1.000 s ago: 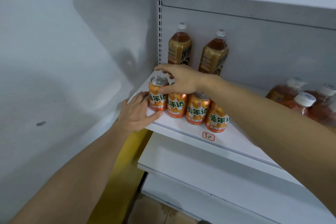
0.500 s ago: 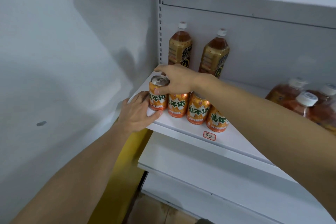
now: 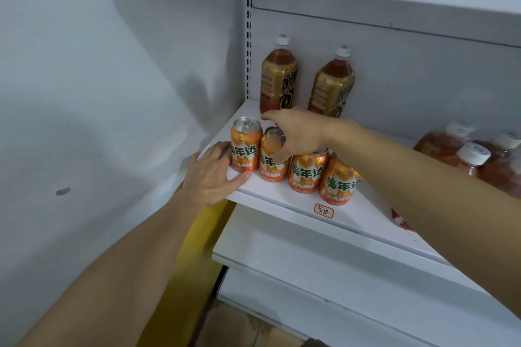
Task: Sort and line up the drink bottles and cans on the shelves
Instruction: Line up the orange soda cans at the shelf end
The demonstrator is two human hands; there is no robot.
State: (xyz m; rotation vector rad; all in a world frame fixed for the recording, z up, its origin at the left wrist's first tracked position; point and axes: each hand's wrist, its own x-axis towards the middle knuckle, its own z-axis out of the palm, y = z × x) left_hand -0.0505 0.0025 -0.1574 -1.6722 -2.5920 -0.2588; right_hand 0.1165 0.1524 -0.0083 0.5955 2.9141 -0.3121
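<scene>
Several orange cans stand in a row near the front of a white shelf [image 3: 284, 200]. My right hand [image 3: 296, 131] grips the top of the second can [image 3: 272, 163] from above, thumb on its front. The leftmost can [image 3: 245, 145] stands free beside it. My left hand [image 3: 211, 175] rests flat on the shelf's left corner, fingers straight and touching that can's base. Two further cans [image 3: 307, 172] [image 3: 338, 182] continue the row to the right. Two gold-labelled tea bottles [image 3: 277, 76] [image 3: 332, 84] stand at the back.
More brown-drink bottles with white caps [image 3: 473, 155] crowd the shelf's right end. A handwritten price tag [image 3: 323, 211] sits on the shelf's front edge. A wall closes off the left side, another shelf hangs above, and lower white shelves [image 3: 338, 270] lie below.
My right hand has shifted right from the leftmost can onto the second can. The left hand has stayed on the shelf corner.
</scene>
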